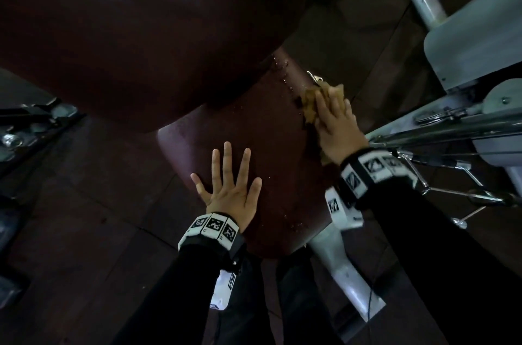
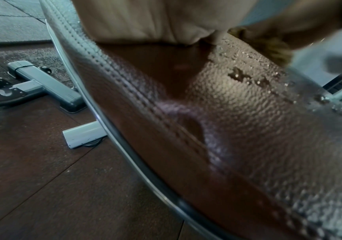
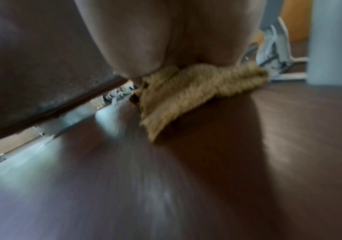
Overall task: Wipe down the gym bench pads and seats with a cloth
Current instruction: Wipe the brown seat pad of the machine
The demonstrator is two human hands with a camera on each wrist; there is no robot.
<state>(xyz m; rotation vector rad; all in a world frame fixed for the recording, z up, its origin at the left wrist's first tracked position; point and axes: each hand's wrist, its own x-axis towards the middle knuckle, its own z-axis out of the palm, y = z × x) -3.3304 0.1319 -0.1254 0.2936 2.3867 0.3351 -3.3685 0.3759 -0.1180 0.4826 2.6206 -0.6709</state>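
A dark maroon seat pad (image 1: pixel 262 147) of a gym bench lies in front of me, with the larger back pad (image 1: pixel 147 25) above it. My right hand (image 1: pixel 334 119) presses a tan cloth (image 1: pixel 313 102) flat against the seat's far right edge, fingers straight. The right wrist view shows the cloth (image 3: pixel 190 95) under the palm on the blurred pad (image 3: pixel 207 178). My left hand (image 1: pixel 228 181) rests flat on the seat's near left part, fingers spread. Water drops (image 2: pixel 248 76) sit on the textured pad (image 2: pixel 237 129) in the left wrist view.
Grey machine frame parts (image 1: pixel 474 42) and a chrome bar (image 1: pixel 457 130) stand close on the right. A white bench leg (image 1: pixel 344 277) runs below the seat. Dark floor mats (image 1: pixel 70 217) lie to the left, with a grey base foot (image 2: pixel 46 84) on them.
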